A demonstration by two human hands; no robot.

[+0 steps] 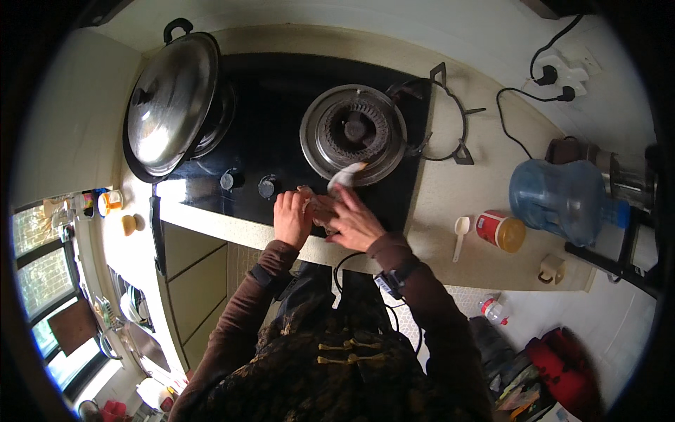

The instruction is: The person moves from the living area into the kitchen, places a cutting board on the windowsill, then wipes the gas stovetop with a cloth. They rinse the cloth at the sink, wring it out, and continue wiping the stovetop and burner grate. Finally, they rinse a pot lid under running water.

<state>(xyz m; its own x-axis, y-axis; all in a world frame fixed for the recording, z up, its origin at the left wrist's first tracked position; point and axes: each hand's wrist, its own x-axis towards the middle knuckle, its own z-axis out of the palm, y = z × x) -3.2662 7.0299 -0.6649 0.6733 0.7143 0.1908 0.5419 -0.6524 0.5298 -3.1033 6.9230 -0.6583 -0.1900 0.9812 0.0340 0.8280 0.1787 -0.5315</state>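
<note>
My left hand (293, 217) is at the front edge of the black glass gas cooktop (269, 105), its fingers curled on a crumpled brownish item (320, 211), perhaps cloth or film. My right hand (354, 219) is against the same item from the right, blurred and with fingers partly spread; its grip is unclear. A blurred white piece with an orange-brown tip (345, 176) sticks up beyond my right fingers, over the rim of the burner's metal drip pan (311, 145). The ribbed burner head (356, 126) is exposed. Its black pan support (464, 118) lies off to the right, partly on the counter.
A lidded wok (171, 105) occupies the left burner, its long handle (156, 232) over the counter edge. Two control knobs (267, 186) are left of my hands. Rightward are a white spoon (461, 237), a red jar (498, 231), a cup (551, 269) and a blue water bottle (559, 198).
</note>
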